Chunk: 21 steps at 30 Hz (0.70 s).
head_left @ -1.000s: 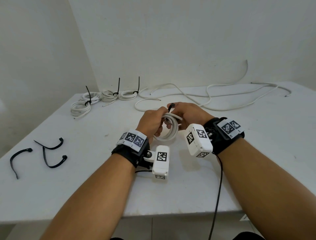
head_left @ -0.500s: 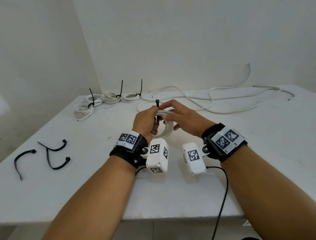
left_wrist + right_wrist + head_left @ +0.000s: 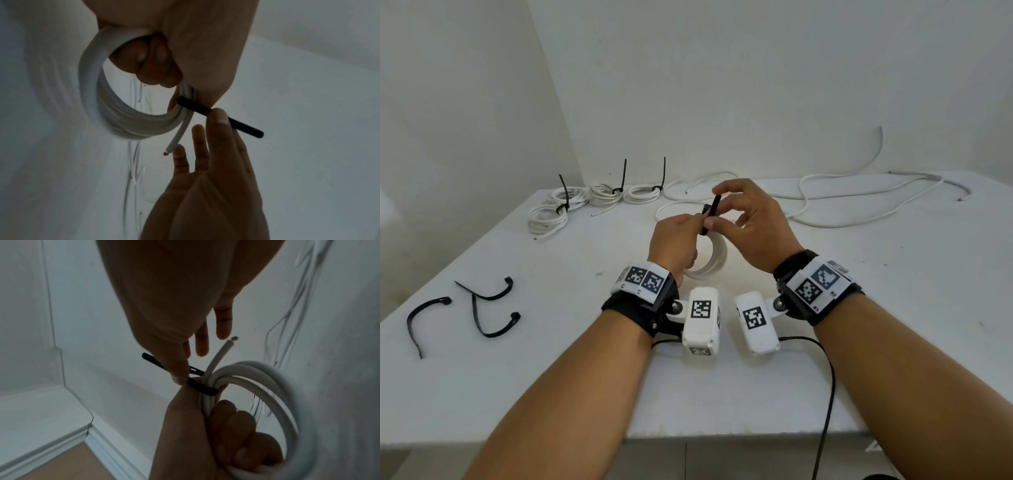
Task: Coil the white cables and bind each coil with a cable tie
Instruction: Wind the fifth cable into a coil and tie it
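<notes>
A small coil of white cable (image 3: 714,255) (image 3: 98,104) (image 3: 265,386) is held upright above the table's middle. My left hand (image 3: 678,236) (image 3: 164,65) (image 3: 222,426) grips it, fingers curled through the loop. A black cable tie (image 3: 711,214) (image 3: 218,119) (image 3: 197,382) wraps the coil's top. My right hand (image 3: 743,222) (image 3: 213,146) (image 3: 176,366) pinches the tie's tail between thumb and forefinger, the other fingers spread. A cut cable end (image 3: 224,348) sticks out of the coil.
Several tied coils (image 3: 602,195) lie at the back left of the white table (image 3: 551,377). Three loose black ties (image 3: 479,308) lie at the left. Long loose white cables (image 3: 842,202) sprawl across the back right. Walls stand close behind and to the left.
Both hands have risen with the coil. The right hand has shifted from the coil to pinching the tie's tail, which now stands up longer above the coil.
</notes>
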### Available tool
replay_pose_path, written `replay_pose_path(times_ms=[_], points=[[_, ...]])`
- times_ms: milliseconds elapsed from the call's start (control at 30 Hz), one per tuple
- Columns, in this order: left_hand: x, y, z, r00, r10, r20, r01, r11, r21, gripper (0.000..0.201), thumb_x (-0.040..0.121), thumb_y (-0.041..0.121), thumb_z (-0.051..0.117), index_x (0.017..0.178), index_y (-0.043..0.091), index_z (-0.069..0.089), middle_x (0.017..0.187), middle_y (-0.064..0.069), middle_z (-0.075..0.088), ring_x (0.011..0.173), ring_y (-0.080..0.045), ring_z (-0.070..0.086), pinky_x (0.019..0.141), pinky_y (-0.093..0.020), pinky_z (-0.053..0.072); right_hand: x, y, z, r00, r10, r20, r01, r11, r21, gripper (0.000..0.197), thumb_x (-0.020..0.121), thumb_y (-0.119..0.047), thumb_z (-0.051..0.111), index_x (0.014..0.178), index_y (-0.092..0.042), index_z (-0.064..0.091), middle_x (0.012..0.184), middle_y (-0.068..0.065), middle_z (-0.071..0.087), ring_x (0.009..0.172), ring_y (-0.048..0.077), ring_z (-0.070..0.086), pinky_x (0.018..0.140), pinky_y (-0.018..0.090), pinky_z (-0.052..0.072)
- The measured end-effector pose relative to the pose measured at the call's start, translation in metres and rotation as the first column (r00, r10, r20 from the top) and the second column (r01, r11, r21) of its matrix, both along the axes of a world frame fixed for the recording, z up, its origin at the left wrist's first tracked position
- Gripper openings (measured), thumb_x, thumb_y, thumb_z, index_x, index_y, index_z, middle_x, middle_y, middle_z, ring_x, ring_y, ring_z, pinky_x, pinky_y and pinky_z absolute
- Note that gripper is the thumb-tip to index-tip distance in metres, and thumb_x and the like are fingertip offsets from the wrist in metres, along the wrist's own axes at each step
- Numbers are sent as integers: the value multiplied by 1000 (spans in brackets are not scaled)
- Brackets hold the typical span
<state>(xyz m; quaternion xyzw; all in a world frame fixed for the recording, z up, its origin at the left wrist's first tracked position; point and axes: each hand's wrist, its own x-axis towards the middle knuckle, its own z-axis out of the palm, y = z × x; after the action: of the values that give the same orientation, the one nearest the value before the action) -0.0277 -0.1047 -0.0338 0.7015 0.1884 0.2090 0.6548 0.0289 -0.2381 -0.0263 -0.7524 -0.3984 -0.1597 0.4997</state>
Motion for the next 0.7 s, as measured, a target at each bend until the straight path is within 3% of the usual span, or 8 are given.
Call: replay_pose_path(times_ms=[100, 233, 333, 400, 533, 633, 700], points=[[-1, -3, 0, 999, -50, 7, 49, 993, 108, 27, 90, 20, 57, 63, 14, 55, 54, -3, 39, 43, -16, 33, 43, -22, 25, 0, -6, 3, 991, 36, -127, -28, 998, 58, 4, 84, -17, 75, 87, -16, 77, 105, -11, 72, 82, -2, 65, 62, 17, 42], [-1, -3, 1, 995, -98, 32, 95, 992, 83, 28, 89, 18, 58, 61, 15, 57, 48, 3, 37, 43, -18, 30, 46, -24, 23, -2, -7, 7, 988, 10, -157, 5, 995, 100, 3, 85, -15, 73, 84, -15, 76, 90, -8, 75, 70, -5, 65, 59, 15, 44], [-2, -5, 2, 989, -132, 69, 125, 987, 100, 16, 91, 23, 61, 83, 12, 69, 52, 4, 49, 43, -17, 31, 44, -22, 25, 0, -9, 8, 979, -55, -197, 76, 992, 105, 8, 86, -19, 73, 82, -12, 76, 79, -6, 75, 71, 0, 67, 61, 12, 45], [-3, -5, 2, 986, -151, 65, 142, 981, 131, 17, 90, 25, 63, 89, 9, 71, 58, 2, 55, 44, -17, 31, 44, -22, 25, 1, -11, 9, 963, -45, -266, 81, 989, 126, 10, 86, -18, 73, 80, -10, 75, 74, -5, 75, 68, 5, 68, 61, 12, 48], [-3, -3, 1, 984, -175, 39, 168, 976, 140, 16, 87, 21, 66, 87, 7, 72, 62, 0, 58, 45, -18, 32, 46, -23, 24, 1, -11, 7, 940, -10, -342, 52, 992, 115, 10, 87, -16, 71, 82, -8, 73, 75, 0, 75, 60, 1, 64, 61, 15, 49], [-5, -2, 4, 990, -129, 50, 122, 986, 114, 11, 85, 17, 67, 78, 9, 70, 58, 0, 55, 45, -17, 31, 45, -23, 25, 2, -8, 7, 915, 37, -401, 34, 985, 169, 13, 91, -15, 65, 85, -6, 71, 82, 3, 76, 74, 16, 70, 65, 27, 53], [-5, 0, 6, 996, -64, 69, 58, 994, 88, 12, 83, 15, 68, 72, 11, 68, 57, -2, 53, 45, -18, 30, 45, -24, 25, 0, -6, 8, 858, 165, -486, -34, 963, 267, 19, 98, -15, 55, 85, -8, 68, 91, 3, 76, 82, 21, 69, 62, 28, 50]])
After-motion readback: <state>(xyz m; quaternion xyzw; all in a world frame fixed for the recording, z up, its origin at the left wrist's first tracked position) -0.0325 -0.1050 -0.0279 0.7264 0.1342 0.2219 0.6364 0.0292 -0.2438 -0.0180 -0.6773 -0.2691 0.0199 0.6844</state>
